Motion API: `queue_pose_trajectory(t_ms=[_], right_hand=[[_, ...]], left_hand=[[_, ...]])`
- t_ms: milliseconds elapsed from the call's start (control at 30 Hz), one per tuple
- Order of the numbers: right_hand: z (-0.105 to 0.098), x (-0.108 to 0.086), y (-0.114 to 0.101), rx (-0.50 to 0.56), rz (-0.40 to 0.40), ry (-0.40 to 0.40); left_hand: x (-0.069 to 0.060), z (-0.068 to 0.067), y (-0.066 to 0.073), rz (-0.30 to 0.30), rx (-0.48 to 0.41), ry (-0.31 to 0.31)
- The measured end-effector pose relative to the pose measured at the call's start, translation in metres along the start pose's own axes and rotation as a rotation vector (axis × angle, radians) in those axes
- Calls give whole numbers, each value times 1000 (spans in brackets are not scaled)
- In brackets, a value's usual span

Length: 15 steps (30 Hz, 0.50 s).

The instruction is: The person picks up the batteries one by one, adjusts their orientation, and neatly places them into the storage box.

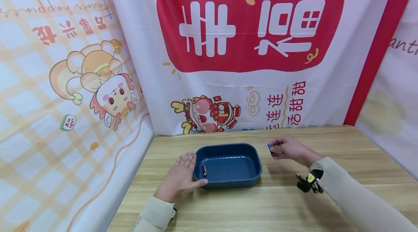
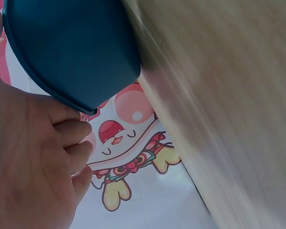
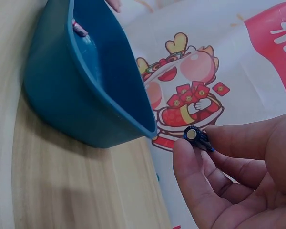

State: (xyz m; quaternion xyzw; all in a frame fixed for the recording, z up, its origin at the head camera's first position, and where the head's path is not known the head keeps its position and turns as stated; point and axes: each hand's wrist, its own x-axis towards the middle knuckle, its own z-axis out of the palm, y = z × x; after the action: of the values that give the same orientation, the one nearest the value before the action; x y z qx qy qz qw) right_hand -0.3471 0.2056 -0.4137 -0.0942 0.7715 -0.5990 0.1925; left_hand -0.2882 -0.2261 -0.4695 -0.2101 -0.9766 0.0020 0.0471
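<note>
A dark blue plastic basin point(image 1: 228, 184) stands on the wooden table. Inside it, near its left end, lies a dark red battery point(image 1: 204, 170), which also shows in the right wrist view. My left hand point(image 1: 179, 178) rests against the basin's left end, its fingers extended along the rim and the thumb at the front left corner. To the right of the basin, my right hand point(image 1: 289, 150) pinches a blue-and-black battery point(image 3: 199, 137) between thumb and fingers, above the tabletop. One flat metal end of this battery faces the right wrist camera.
The wooden tabletop point(image 1: 228, 210) extends around the basin. A printed white cloth point(image 1: 248, 97) hangs behind the table, and a checked one point(image 1: 81, 145) hangs along the left side. Beneath the right wrist dangles a black device with cables point(image 1: 308, 183).
</note>
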Motion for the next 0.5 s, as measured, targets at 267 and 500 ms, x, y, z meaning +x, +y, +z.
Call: queue_pose_trajectory(t_ms=[267, 500], right_hand=[[5, 0, -9, -20, 9, -8], [8, 4, -11, -21, 1, -4]], left_hand=[[-2, -3, 2, -14, -14, -14], [1, 1, 2, -18, -17, -21]])
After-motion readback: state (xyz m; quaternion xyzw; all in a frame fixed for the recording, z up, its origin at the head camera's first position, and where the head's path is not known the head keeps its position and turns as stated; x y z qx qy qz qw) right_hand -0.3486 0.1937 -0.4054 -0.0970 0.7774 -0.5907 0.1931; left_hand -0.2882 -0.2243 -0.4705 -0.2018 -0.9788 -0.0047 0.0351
